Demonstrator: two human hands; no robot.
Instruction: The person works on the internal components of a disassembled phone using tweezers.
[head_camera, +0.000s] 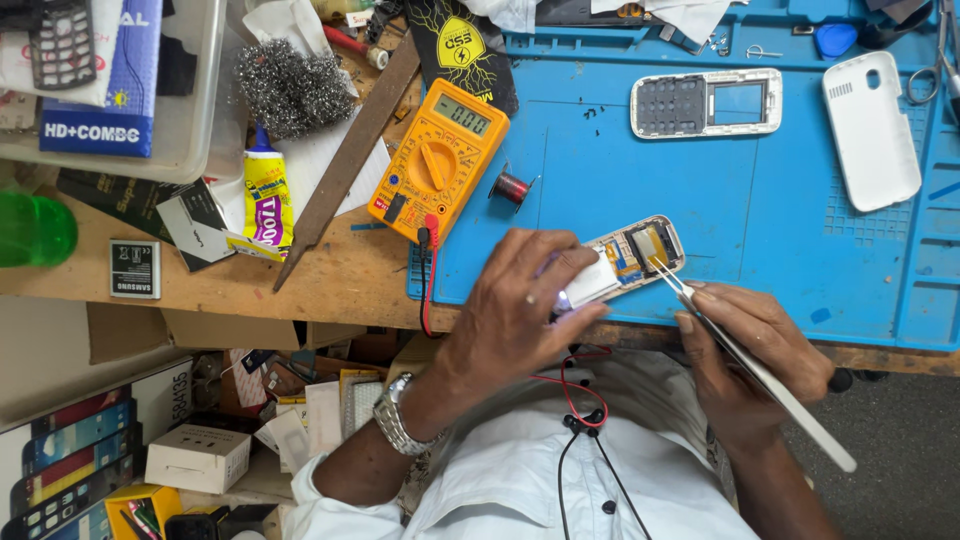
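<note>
My left hand (525, 300) presses down on an opened small phone body (635, 255) lying on the blue work mat (760, 220), covering its lower half. My right hand (745, 355) grips a pair of white-handled tweezers (745, 355), whose metal tips touch the exposed circuit board at the phone's upper end. A silver watch sits on my left wrist.
A white phone front frame (706, 103) and a white back cover (870, 130) lie further up the mat. An orange multimeter (438, 162), a red wire spool (512, 187), a glue tube (266, 205), steel wool (292, 88) and a battery (134, 268) occupy the wooden bench.
</note>
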